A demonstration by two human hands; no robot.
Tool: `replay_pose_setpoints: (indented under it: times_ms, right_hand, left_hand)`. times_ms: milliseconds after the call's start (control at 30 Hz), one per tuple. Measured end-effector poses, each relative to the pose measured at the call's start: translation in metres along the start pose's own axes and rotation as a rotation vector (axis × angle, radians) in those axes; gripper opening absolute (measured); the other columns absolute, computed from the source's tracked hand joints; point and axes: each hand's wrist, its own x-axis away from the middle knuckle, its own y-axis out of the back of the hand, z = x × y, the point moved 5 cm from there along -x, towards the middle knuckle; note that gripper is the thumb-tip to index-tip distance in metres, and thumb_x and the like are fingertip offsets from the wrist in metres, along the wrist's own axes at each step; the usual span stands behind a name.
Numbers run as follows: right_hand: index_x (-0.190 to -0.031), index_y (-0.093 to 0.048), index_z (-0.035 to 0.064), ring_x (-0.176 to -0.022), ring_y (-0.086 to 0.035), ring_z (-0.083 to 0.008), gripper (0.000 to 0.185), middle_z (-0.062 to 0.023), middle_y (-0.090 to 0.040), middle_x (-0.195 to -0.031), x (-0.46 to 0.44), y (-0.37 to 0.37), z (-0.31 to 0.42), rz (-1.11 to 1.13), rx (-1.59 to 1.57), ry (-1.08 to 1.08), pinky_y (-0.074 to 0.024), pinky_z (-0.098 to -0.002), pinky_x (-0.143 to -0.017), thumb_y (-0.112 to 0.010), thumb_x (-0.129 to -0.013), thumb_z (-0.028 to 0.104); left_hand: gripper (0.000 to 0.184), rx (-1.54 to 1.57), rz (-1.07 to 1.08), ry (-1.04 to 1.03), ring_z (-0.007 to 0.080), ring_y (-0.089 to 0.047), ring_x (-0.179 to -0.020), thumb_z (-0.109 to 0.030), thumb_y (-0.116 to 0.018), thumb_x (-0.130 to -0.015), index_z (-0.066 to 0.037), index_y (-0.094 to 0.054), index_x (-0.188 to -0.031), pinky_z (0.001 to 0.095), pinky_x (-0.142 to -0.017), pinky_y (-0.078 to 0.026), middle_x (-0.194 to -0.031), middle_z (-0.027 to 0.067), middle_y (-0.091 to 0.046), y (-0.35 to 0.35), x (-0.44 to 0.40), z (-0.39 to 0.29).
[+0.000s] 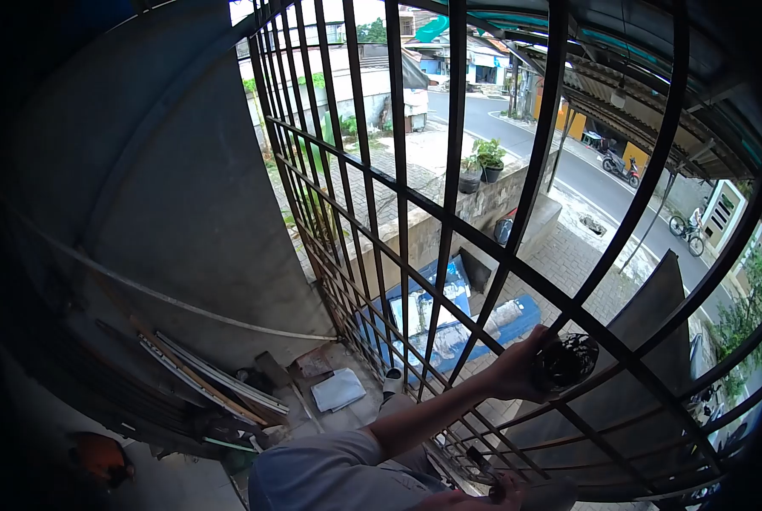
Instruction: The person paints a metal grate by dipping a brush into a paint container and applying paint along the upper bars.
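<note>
My left hand [517,370] is closed around a small round cup [566,362] streaked inside with glossy dark paint. It holds the cup up close to the metal bars [449,217] of a tall grille. At the bottom edge, my right hand [504,496] is dim and partly cut off by the frame. Its fingers are wrapped round what looks like a paintbrush [481,464], near the lower bars. The upper bars look dark, while several lower ones are brownish.
A grey wall [177,187] stands at the left. Long strips [202,375] and a pale folded sheet [338,390] lie below it. Beyond the grille are a blue, paint-worn object [475,328], potted plants [487,157], a street [475,111] and a person with a bicycle [692,230].
</note>
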Motion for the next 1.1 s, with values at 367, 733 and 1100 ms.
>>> replay_pose_setpoints:
  times_ms: [367, 733, 1100]
  right_hand:
    - [-0.121, -0.069, 0.0054, -0.088, -0.067, -0.0195, 0.040, -0.0073, -0.073, -0.103, -0.007, 0.022, -0.038, -0.015, -0.084, -0.123, -0.0572, -0.0364, -0.076, -0.079, -0.093, 0.032]
    - [-0.125, -0.067, 0.0055, -0.098, -0.067, -0.0204, 0.043, -0.0084, -0.073, -0.108, -0.030, 0.023, -0.064, -0.043, -0.156, -0.232, -0.0580, -0.0400, -0.080, -0.078, -0.094, 0.033]
    - [-0.118, -0.070, 0.0088, -0.082, -0.075, -0.0195, 0.026, -0.0099, -0.077, -0.095, -0.039, -0.011, -0.053, -0.030, -0.050, -0.225, -0.0608, -0.0373, -0.076, -0.064, -0.102, 0.029]
  left_hand:
    - [0.109, -0.024, 0.018, 0.025, 0.0266, -0.064, -0.117, -0.025, -0.098, -0.068, -0.002, -0.029, -0.150, 0.0359, -0.101, -0.050, -0.127, 0.0168, -0.060, -0.002, 0.008, 0.012]
    - [0.113, -0.060, -0.001, 0.056, 0.0273, -0.064, -0.119, -0.028, -0.099, -0.066, -0.002, -0.029, -0.150, 0.0369, -0.101, -0.051, -0.129, 0.0176, -0.060, 0.000, 0.007, 0.008]
    - [0.096, -0.046, -0.092, 0.037, 0.0253, -0.070, -0.106, -0.029, -0.100, -0.060, -0.008, -0.039, -0.130, 0.0364, -0.088, -0.057, -0.115, 0.0130, -0.065, -0.001, 0.009, 0.017]
